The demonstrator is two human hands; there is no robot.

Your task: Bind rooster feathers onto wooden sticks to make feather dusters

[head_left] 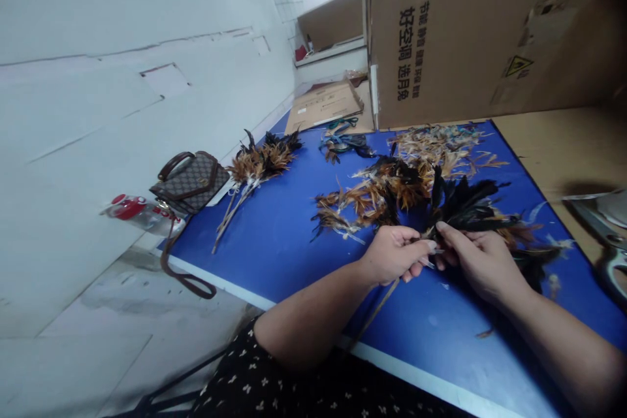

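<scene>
My left hand [394, 253] is curled shut around a thin stick [376, 310], and the fingers pinch it right where the feathers start. My right hand [477, 260] sits just beside it, with its fingertips pressing on the same spot, so both hands are gripping the black feather bunch [465, 206]. The bunch is dark and fluffy, with a few brown bits near the bottom, and its feathers fan out away from me. The stick pokes down from my left hand toward the table edge. Just past the bunch lies a loose pile of brown and orange feathers [382, 196], and farther back there are paler, thinner ones [441, 144]. All of this rests on a blue table top [274, 241] with a white edge. Off to the left lies a finished feather duster [255, 170] with its sticks pointing toward me, well apart from my hands. Beside it is a small brown checked bag [191, 181] and a bottle with a red cap [142, 212] (the bottle is lying down). A big cardboard box [465, 32] stands at the far end of the table. The wall on the left is white.
</scene>
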